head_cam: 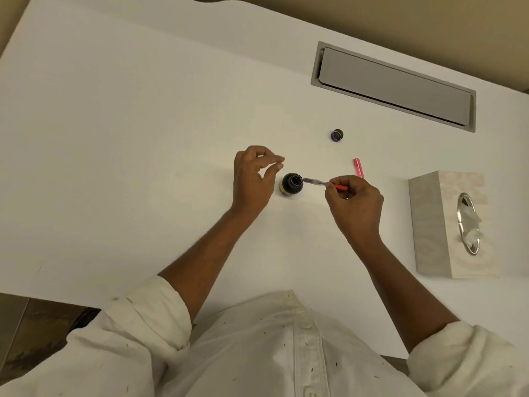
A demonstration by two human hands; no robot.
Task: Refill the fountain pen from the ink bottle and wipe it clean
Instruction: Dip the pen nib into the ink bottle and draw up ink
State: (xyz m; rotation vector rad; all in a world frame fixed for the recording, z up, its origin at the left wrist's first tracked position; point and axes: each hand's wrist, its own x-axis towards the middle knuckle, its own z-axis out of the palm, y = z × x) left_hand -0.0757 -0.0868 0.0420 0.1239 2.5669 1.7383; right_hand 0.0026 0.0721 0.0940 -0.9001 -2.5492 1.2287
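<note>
The right hand [353, 200] pinched the red end of the fountain pen [316, 183], whose tip sat at the mouth of the open ink bottle [292, 184] on the white surface [143, 138]. The left hand [253, 179] hovered just beside the bottle, fingers loosely curled, holding nothing.

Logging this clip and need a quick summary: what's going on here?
A person at a white table is refilling a fountain pen. The right hand pinches it near its orange end, with the tip at the mouth of the open ink bottle. The left hand hovers beside the bottle, holding nothing. The cap and a pink pen part lie farther back. A tissue box stands to the right, untouched.
</note>
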